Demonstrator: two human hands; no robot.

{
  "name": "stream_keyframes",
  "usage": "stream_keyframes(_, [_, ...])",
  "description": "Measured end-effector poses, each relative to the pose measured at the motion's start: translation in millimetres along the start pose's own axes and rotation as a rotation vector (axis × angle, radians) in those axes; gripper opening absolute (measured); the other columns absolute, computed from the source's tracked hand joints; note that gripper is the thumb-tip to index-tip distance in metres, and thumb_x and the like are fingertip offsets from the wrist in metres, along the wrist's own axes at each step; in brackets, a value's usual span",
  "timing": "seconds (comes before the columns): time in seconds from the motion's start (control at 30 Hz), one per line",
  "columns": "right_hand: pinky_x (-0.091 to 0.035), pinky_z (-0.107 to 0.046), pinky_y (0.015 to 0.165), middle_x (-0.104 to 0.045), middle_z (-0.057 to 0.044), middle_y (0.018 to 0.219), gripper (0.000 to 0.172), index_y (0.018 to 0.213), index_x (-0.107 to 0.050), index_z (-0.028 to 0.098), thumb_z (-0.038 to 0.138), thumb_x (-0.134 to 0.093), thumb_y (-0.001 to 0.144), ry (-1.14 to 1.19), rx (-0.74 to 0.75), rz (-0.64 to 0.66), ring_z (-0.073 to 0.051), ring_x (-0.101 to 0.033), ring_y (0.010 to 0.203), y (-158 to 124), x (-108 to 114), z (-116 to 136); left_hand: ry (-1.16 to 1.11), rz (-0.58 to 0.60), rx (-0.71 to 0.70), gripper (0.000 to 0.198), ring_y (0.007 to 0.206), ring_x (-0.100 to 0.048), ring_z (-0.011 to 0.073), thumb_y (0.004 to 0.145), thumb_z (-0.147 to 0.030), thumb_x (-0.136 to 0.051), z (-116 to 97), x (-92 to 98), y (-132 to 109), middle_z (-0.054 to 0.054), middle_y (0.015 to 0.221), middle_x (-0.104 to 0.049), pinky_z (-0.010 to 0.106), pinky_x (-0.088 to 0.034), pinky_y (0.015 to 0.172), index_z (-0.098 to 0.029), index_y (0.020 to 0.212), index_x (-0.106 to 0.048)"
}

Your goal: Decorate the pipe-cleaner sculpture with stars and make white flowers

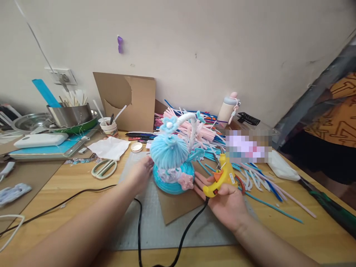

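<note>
A light-blue pipe-cleaner lamp-shaped craft (170, 152) stands in front of me, with a ribbed shade, a curved white stem and a round blue base. A blue flower (169, 125) sits on top; lilac trim and a pink star (185, 181) decorate the base's front. My left hand (143, 171) holds the craft at its left side, its fingertips partly hidden behind it. Lying in my right hand (226, 204) is a yellow hot glue gun (222, 181), with the thumb over its body. The fingers of that hand reach under it to the base's right edge.
Beneath are a piece of cardboard (178, 209) and a grey cutting mat (125, 226). Many pipe cleaners (205, 129) lie behind. A black cord (185, 233) runs from the glue gun. Scissors (104, 170) and a tissue (109, 147) lie left. A person (333, 115) is at right.
</note>
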State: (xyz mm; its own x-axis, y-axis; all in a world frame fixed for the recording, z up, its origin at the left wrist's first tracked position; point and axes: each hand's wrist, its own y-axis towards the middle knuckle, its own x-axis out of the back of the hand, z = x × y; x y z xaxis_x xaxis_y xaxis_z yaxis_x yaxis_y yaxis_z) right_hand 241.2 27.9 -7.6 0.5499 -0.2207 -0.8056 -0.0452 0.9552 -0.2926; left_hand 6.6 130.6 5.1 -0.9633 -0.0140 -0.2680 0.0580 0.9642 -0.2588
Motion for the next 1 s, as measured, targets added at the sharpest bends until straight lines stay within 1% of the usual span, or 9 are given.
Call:
stream_keyframes(0.2, [-0.037, -0.052, 0.101, -0.072, -0.005, 0.079, 0.028, 0.062, -0.068, 0.023, 0.010, -0.049, 0.046, -0.084, 0.013, 0.003, -0.028, -0.061, 0.102, 24, -3, 16, -0.155, -0.153, 0.157, 0.017, 0.111, -0.058, 0.0182, 0.086, -0.026, -0.046, 6, 3.9, -39, 0.012, 0.116, -0.062, 0.029, -0.044, 0.097, -0.017, 0.088, -0.060])
stream_keyframes(0.27, [-0.038, -0.053, 0.100, -0.071, -0.003, 0.074, 0.027, 0.061, -0.068, 0.024, 0.010, -0.050, 0.047, -0.106, 0.019, 0.003, -0.028, -0.063, 0.096, 31, -3, 20, -0.094, -0.136, 0.103, 0.014, 0.108, -0.058, 0.0190, 0.082, -0.025, -0.051, 11, 5.0, -47, 0.012, 0.114, -0.062, 0.031, -0.044, 0.095, -0.017, 0.091, -0.058])
stream_keyframes(0.37, [-0.036, -0.055, 0.101, -0.072, -0.006, 0.088, 0.026, 0.062, -0.068, 0.022, 0.011, -0.050, 0.047, -0.115, 0.017, 0.029, -0.029, -0.061, 0.103, 32, 0, 23, 0.288, -0.175, -0.099, 0.020, 0.096, -0.059, 0.0200, 0.073, -0.022, -0.059, 19, 7.5, -58, 0.008, 0.102, -0.062, 0.034, -0.046, 0.088, -0.018, 0.093, -0.057])
stream_keyframes(0.4, [-0.035, -0.055, 0.102, -0.072, -0.007, 0.095, 0.026, 0.062, -0.068, 0.022, 0.010, -0.050, 0.047, -0.114, 0.018, 0.022, -0.030, -0.058, 0.108, 29, 2, 24, 0.461, -0.129, -0.177, 0.019, 0.091, -0.058, 0.0196, 0.073, -0.021, -0.060, 21, 7.8, -62, 0.006, 0.096, -0.062, 0.034, -0.045, 0.085, -0.018, 0.092, -0.059])
stream_keyframes(0.47, [-0.033, -0.056, 0.103, -0.069, -0.009, 0.107, 0.027, 0.064, -0.068, 0.020, 0.009, -0.050, 0.047, -0.118, 0.026, -0.023, -0.032, -0.052, 0.118, 19, 6, 24, 0.752, 0.096, -0.279, 0.012, 0.081, -0.058, 0.0181, 0.076, -0.022, -0.058, 25, 6.5, -69, 0.003, 0.086, -0.062, 0.033, -0.045, 0.077, -0.020, 0.086, -0.063])
stream_keyframes(0.53, [-0.032, -0.057, 0.105, -0.066, -0.011, 0.114, 0.026, 0.064, -0.067, 0.019, 0.009, -0.051, 0.047, -0.129, 0.041, -0.071, -0.033, -0.046, 0.124, 4, 8, 22, 0.924, 0.316, -0.302, 0.012, 0.076, -0.057, 0.0169, 0.078, -0.021, -0.056, 27, 2.8, -73, 0.002, 0.081, -0.063, 0.030, -0.045, 0.072, -0.021, 0.085, -0.066])
stream_keyframes(0.57, [-0.031, -0.057, 0.105, -0.065, -0.012, 0.117, 0.025, 0.064, -0.066, 0.019, 0.009, -0.051, 0.047, -0.136, 0.047, -0.086, -0.034, -0.044, 0.126, -4, 9, 21, 0.984, 0.368, -0.308, 0.013, 0.077, -0.058, 0.0168, 0.079, -0.020, -0.056, 28, 0.6, -75, 0.002, 0.083, -0.063, 0.030, -0.045, 0.071, -0.021, 0.086, -0.067])
stream_keyframes(0.73, [-0.027, -0.061, 0.107, -0.063, -0.010, 0.120, 0.029, 0.064, -0.064, 0.021, 0.006, -0.051, 0.043, -0.130, 0.067, -0.117, -0.037, -0.039, 0.129, -32, 9, 14, 1.209, 0.392, -0.342, 0.016, 0.083, -0.059, 0.0188, 0.083, -0.025, -0.053, 36, -7.3, -77, 0.003, 0.088, -0.065, 0.030, -0.044, 0.072, -0.024, 0.086, -0.069])
stream_keyframes(1.0, [-0.027, -0.060, 0.109, -0.064, -0.009, 0.118, 0.031, 0.063, -0.065, 0.022, 0.004, -0.051, 0.042, -0.108, 0.063, -0.142, -0.037, -0.039, 0.129, -31, 8, 13, 1.313, 0.382, -0.364, 0.013, 0.081, -0.059, 0.0189, 0.084, -0.022, -0.052, 36, -9.6, -79, 0.001, 0.084, -0.066, 0.029, -0.041, 0.070, -0.023, 0.079, -0.064])
